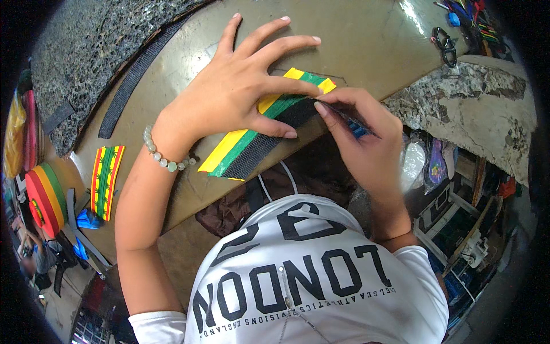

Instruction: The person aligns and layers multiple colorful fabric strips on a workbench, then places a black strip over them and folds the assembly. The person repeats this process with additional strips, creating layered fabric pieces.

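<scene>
A flat woven strip [229,155] in yellow, green and black lies slantwise on the table, with a bit of red at its far end. My left hand [229,86] spreads over it, fingers stretched out. Its thumb and index finger rest on the strip and its palm hides part of it. At the strip's far right end, my right hand [364,123] is closed in a pinch. A thin dark piece [356,121] runs back from these fingertips toward the palm. Whether it is a tool or a black strip I cannot tell. The index fingertips of both hands nearly meet.
A black strap [137,74] lies beside a rough dark slab [103,51]. Further left are a short patterned strip [106,183] and a red, yellow and green roll [46,198]. Small black scissors [445,47] lie at the far right. Packaged items [438,163] fill a lower area.
</scene>
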Demonstrator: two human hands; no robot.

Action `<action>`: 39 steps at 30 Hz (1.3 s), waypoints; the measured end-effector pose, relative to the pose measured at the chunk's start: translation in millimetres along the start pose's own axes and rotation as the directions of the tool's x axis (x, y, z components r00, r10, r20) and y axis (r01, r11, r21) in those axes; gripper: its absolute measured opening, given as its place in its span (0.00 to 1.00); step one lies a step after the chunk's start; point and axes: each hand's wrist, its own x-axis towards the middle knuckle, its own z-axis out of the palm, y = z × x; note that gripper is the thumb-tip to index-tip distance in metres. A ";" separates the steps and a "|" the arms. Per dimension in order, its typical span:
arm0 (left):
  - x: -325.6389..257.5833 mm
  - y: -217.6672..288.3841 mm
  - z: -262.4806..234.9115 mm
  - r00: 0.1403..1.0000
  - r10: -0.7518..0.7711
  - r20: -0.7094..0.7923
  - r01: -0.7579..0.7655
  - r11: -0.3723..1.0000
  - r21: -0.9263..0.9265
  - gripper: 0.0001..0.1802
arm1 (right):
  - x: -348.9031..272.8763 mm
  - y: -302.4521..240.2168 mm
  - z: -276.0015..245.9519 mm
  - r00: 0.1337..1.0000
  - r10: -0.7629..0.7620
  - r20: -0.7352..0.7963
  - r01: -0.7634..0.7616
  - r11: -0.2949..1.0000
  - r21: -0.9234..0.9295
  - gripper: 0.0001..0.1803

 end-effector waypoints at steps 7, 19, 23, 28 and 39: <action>-2.1 -1.2 -5.6 0.996 0.014 0.084 -0.013 1.000 -0.012 0.43 | -11.7 -26.5 8.1 0.960 -0.240 0.143 0.258 0.958 -0.128 0.19; -0.4 5.5 -8.7 0.994 -0.073 0.080 0.073 0.997 0.007 0.69 | 11.5 20.0 -4.1 0.983 0.174 0.059 -0.178 0.980 0.085 0.09; -0.3 4.6 -8.3 0.991 -0.079 0.108 0.076 0.997 0.035 0.69 | 15.2 28.8 2.0 0.950 0.295 0.102 -0.308 0.939 0.155 0.08; -1.6 3.0 -6.0 0.988 -0.077 0.132 0.071 0.996 0.050 0.68 | 14.3 25.8 1.8 0.956 0.285 0.077 -0.291 0.951 0.103 0.08; -1.4 2.8 -7.4 0.989 -0.056 0.137 0.048 0.997 0.062 0.65 | 16.9 23.4 5.0 0.965 0.257 0.043 -0.259 0.965 0.043 0.08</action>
